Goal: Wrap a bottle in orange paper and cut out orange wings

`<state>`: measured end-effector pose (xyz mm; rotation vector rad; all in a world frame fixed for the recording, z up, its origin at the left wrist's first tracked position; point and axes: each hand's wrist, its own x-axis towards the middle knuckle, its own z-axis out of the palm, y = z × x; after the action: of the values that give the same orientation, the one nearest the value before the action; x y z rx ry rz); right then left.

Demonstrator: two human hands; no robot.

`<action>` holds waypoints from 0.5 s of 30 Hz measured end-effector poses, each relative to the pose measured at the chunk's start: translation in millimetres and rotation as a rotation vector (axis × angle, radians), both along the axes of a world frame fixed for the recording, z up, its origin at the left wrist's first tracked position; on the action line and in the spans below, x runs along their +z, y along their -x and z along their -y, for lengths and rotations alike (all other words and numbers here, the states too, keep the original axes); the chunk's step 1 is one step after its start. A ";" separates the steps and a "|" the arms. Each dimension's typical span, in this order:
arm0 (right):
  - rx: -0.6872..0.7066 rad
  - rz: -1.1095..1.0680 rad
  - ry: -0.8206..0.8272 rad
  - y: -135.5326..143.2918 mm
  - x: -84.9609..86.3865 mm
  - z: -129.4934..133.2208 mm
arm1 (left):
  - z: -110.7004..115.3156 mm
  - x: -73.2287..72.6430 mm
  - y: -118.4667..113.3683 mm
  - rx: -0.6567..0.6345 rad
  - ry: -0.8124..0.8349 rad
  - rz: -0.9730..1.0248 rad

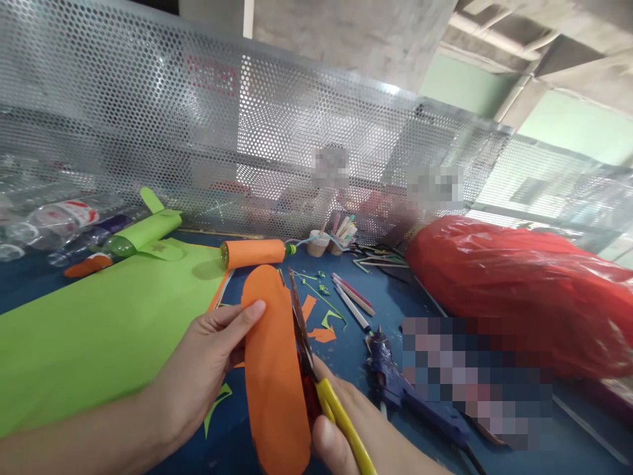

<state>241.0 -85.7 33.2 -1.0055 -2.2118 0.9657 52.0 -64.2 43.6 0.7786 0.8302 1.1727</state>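
My left hand [210, 356] pinches a long orange paper piece [275, 376] with rounded ends, its thumb lying on the upper left part. Scissors [336, 415] with yellow handles are gripped in my right hand [353, 422], their blades slightly apart along the paper's upper right edge. Behind the paper lies a bottle wrapped in orange paper [254, 253]. Farther left, a bottle wrapped in green paper [146, 232] rests beside a large green sheet [99, 336]. Orange scraps [324, 334] are scattered right of the blades.
A blue glue gun [410, 396] and pens [352, 305] lie to the right, near a big red plastic bag [514, 290]. Clear bottles [64, 218] fill the far left. Cups [318, 244] of sticks stand before a perforated metal screen [297, 132].
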 end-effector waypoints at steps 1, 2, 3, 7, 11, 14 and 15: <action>-0.004 0.004 -0.005 -0.2 -0.1 0.1 | 0.2 0.2 0.1 0.003 -0.010 -0.012; -0.009 0.006 -0.013 -0.6 -0.6 0.2 | 0.2 0.3 0.2 0.007 -0.020 -0.022; -0.016 0.006 -0.023 -1.0 -1.5 0.1 | 0.1 0.4 0.3 0.011 -0.030 -0.030; -0.032 0.001 -0.064 -2.3 -6.4 -1.1 | -0.6 -0.4 0.7 0.024 -0.052 -0.030; -0.042 0.005 -0.089 -2.3 -8.7 -1.3 | -0.2 -2.1 0.5 0.022 -0.051 -0.015; -0.071 -0.011 -0.077 -2.4 -9.1 -0.5 | 1.3 -2.5 0.2 0.017 -0.048 -0.009; -0.084 -0.023 -0.070 -2.4 -9.3 -0.5 | 1.8 -2.3 0.2 0.015 -0.047 -0.009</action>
<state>243.4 -85.3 23.8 -1.0418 -2.1512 0.8523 51.8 -66.0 41.3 0.8178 0.8200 1.2060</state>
